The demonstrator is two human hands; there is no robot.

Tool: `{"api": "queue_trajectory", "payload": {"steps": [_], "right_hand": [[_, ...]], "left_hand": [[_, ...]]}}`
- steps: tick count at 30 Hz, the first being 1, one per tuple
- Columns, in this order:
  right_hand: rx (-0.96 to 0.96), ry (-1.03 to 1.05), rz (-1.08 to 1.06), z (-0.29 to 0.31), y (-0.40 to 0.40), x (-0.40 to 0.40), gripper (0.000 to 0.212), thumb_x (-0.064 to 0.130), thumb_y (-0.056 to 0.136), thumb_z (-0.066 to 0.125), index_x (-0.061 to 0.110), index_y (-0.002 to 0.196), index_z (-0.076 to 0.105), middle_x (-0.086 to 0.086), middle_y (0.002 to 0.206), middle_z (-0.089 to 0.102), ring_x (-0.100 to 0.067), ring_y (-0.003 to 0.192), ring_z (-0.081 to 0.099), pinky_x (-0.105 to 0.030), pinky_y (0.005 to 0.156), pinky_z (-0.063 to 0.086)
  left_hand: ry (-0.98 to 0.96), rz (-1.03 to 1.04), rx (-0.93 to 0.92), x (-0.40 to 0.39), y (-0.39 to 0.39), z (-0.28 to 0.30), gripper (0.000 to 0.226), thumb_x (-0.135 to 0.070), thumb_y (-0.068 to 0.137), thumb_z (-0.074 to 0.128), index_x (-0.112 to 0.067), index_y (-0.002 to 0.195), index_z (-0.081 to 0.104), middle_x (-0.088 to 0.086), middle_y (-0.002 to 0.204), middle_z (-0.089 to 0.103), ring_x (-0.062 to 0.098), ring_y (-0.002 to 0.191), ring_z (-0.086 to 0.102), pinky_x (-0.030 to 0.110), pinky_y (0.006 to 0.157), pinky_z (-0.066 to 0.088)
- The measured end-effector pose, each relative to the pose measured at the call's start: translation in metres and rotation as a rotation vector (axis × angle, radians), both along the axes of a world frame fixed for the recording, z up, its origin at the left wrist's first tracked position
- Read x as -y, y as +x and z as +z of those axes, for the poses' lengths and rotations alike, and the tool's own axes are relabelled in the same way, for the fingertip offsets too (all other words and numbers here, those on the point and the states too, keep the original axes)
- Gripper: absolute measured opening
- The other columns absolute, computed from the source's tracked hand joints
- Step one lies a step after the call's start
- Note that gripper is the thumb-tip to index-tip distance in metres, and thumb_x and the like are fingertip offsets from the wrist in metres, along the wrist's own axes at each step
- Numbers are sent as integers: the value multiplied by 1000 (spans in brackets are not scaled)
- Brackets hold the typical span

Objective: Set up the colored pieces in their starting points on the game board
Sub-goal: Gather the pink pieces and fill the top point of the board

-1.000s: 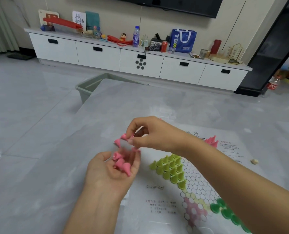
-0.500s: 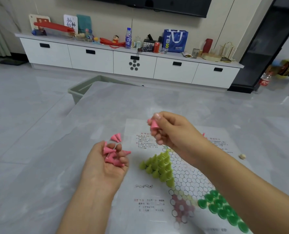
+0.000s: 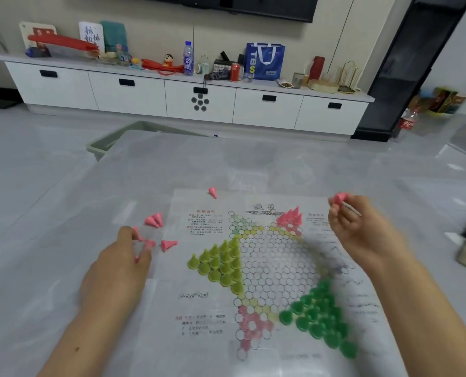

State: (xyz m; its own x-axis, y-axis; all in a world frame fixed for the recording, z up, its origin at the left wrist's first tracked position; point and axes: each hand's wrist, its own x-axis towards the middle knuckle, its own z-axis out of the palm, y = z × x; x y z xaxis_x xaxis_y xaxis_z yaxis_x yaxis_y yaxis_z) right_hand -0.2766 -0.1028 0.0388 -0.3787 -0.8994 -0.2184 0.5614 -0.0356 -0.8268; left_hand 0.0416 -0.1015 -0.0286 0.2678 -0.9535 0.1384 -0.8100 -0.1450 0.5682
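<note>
Since a moment ago your hands have parted; your right hand point(image 3: 362, 227) pinches one pink piece point(image 3: 340, 197) beside the game board point(image 3: 267, 268); your left hand point(image 3: 117, 265) fingers loose pink pieces point(image 3: 153, 220) left of it.

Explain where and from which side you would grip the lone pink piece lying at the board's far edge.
Pinch the pink piece across its narrow upper body, coming from above. It lies tipped on its side near the far edge of the board, apart from other pieces, so fingers have room on both sides. The wide base would probably suit a small pinch less.
</note>
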Motion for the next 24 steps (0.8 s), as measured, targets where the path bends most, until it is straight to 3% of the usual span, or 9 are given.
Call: {"api": "queue_trajectory", "payload": {"steps": [4,9,13,16,18,21,24], "right_hand": [[-497,95,-59,-33,-10,-2,9,5,89,52,8,84,60,-9,85,63,-16,74,62,-19,60,55],[-963,159,-2,-57,-22,3,9,14,86,59,21,83,64,-1,91,69,-14,84,66,-32,77,55],[-1253,152,72,-57,-24,15,10,20,84,62,15,90,69,4,88,67,-5,77,57,-12,66,44],[-1363,126,98,-57,-16,23,8,20,83,63,17,87,69,6,78,64,0,65,52,-4,53,40],[-1385,99,137,-58,-10,27,6,20,83,64,18,85,68,12,71,61,1,63,51,-1,54,39],[-1407,56,179,-60,-3,31,5,24,81,66,22,85,68,16,68,59,2,64,51,-4,56,39],[-1443,67,162,-64,-3,35,9,25,82,65,22,89,69,18,63,55,2,59,49,-11,54,33]], "left_hand": [[38,-39,168,2,-2,-4,33,-38,94,37,-26,123,47,9,103,62,33,96,57,32,67,35],[24,-26,167,6,-4,-7,16,-25,91,44,-17,104,49,10,81,57,29,72,49,34,60,38],[15,37,10,8,-3,-4,13,-20,88,51,-13,92,41,13,75,56,34,69,51,38,59,41],[-2,67,-192,9,-5,0,12,-21,88,54,-16,83,44,4,75,52,31,73,49,35,58,33],[-8,72,-307,10,-2,1,15,-24,87,56,-23,75,47,5,82,55,30,78,50,34,60,33],[3,76,-364,12,4,-1,14,-29,85,60,-27,73,52,10,86,62,32,75,53,33,60,38],[-19,62,-383,11,3,3,14,-25,85,59,-23,72,54,6,74,60,29,67,51,33,58,36]]}}
